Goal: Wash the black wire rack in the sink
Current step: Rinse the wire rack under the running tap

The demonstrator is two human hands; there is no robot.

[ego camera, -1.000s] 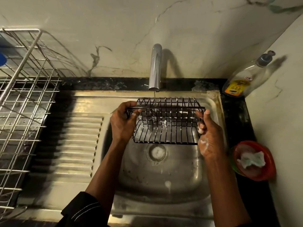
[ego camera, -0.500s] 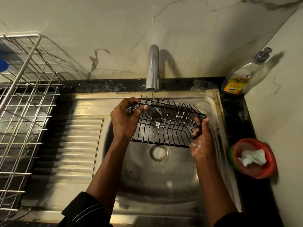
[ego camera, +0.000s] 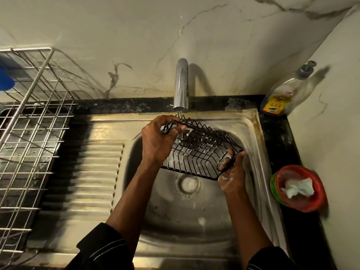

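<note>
The black wire rack [ego camera: 196, 151] hangs tilted over the steel sink [ego camera: 196, 215], its left end high under the tap [ego camera: 181, 88] and its right end low. Soap suds cling to its wires. A thin stream of water falls from the tap onto the raised left end. My left hand [ego camera: 157, 141] grips that upper left corner, fingers curled round the rim. My right hand [ego camera: 231, 174], foamy, holds the lower right corner with fingers hooked through the wires. The drain [ego camera: 188, 184] lies below the rack.
A large metal dish rack [ego camera: 29, 137] stands on the left beside the ribbed drainboard [ego camera: 85, 178]. A dish soap bottle [ego camera: 282, 96] leans in the back right corner. A red bowl [ego camera: 309, 201] holding a pale cloth sits on the black counter at right.
The rack has gone from level to steeply tilted: my left hand lifted its end up under the tap while my right hand dropped lower and nearer.
</note>
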